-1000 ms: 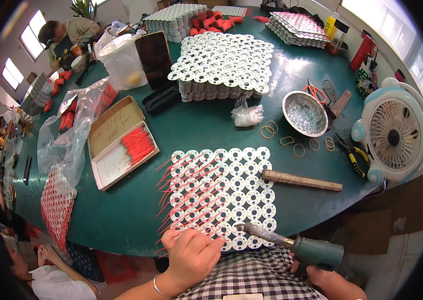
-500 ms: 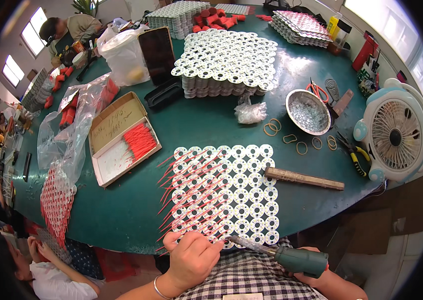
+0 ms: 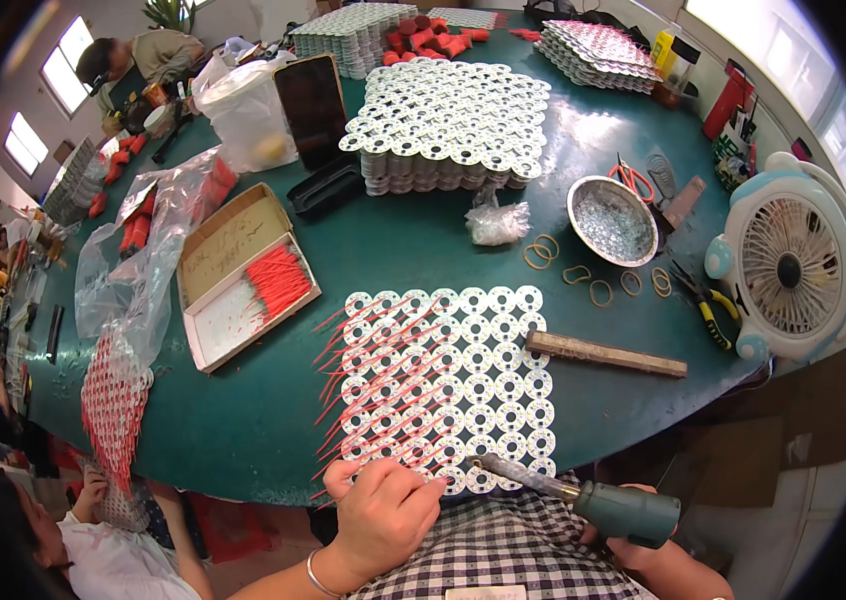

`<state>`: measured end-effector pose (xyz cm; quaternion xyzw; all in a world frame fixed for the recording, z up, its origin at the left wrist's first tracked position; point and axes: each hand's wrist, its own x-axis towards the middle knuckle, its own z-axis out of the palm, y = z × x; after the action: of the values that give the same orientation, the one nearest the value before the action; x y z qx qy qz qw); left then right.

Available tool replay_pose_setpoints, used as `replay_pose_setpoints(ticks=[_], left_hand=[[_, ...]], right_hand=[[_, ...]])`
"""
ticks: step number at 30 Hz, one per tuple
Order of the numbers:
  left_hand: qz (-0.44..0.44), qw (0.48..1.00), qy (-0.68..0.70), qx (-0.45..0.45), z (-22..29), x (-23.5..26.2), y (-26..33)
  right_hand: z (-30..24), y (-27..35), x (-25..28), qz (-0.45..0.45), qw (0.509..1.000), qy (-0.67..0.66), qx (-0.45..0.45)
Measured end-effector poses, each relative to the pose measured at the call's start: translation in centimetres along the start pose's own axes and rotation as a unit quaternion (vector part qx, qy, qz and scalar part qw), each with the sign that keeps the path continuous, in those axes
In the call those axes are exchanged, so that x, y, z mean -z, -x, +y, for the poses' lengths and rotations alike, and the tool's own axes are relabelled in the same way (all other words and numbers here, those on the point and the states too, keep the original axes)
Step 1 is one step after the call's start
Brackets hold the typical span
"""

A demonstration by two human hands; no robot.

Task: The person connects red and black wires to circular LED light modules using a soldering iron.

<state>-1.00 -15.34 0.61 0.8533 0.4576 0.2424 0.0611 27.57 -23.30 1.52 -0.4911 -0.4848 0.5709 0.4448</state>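
A panel of round white circuit boards point(image 3: 478, 390) lies at the table's near edge, with thin red wires point(image 3: 383, 395) slanting across its left columns. My left hand point(image 3: 388, 510) is closed in a pinch at the panel's bottom edge. A red wire shows at its fingertips. Its wrist has a bangle. My right hand point(image 3: 633, 550) grips the green handle of a soldering iron point(image 3: 628, 512), with its fingers partly hidden behind it. The iron's metal tip points left over the bottom rows, right of my left fingertips.
A wooden bar point(image 3: 603, 353) lies against the panel's right side. Beyond are an open box of red wires point(image 3: 278, 283), a metal bowl point(image 3: 613, 220), rubber bands point(image 3: 541, 252), pliers point(image 3: 708, 305), a fan point(image 3: 788, 265) and stacked panels point(image 3: 453, 120). A co-worker point(image 3: 113, 540) sits at lower left.
The soldering iron has moved right and slightly up, its tip now farther from my left fingertips. My left hand stays nearly in place. The co-worker at lower left has shifted their arms.
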Motion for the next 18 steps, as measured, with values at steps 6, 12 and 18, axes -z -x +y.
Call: replay_pose_setpoints(ticks=[6, 12, 18], left_hand=[[-0.002, 0.999, 0.006, -0.032, 0.3, 0.0, 0.5], [0.0, 1.0, 0.009, -0.027, 0.3, -0.4, 0.6], [-0.009, 1.0, 0.003, -0.019, 0.4, -0.3, 0.7]], right_hand=[[2.4, 1.8, 2.2, -0.042, 0.998, 0.047, -0.023], [2.3, 1.8, 1.9, -0.063, 0.994, 0.081, -0.039], [-0.2, 0.4, 0.1, -0.033, 0.993, 0.106, -0.026]])
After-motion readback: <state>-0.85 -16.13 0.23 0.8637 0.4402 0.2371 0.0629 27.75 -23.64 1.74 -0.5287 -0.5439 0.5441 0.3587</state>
